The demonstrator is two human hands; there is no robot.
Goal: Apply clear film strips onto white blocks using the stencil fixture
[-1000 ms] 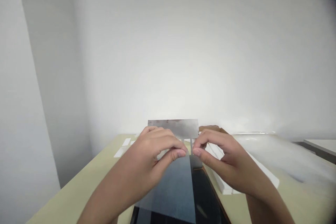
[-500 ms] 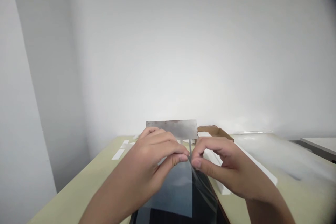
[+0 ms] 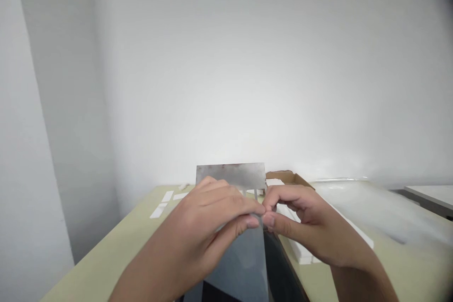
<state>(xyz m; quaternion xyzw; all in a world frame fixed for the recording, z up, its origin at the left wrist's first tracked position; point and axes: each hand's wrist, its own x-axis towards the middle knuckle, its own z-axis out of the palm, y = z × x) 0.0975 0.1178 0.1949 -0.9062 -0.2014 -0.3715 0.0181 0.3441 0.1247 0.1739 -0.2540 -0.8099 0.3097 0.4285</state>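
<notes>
Translucent sheet [image 3: 244, 259], upper edge in left hand [image 3: 210, 219], right hand [image 3: 315, 226] narrow, little room between

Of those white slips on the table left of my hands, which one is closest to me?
The front slip, out past your left hand and lowest in the picture; the other slips lie farther back, nearer the wall.

The smooth sheet [image 3: 244, 255] is probably plastic film, the plate [image 3: 230, 175] dull metal, the box [image 3: 297, 180] matt cardboard.
</notes>
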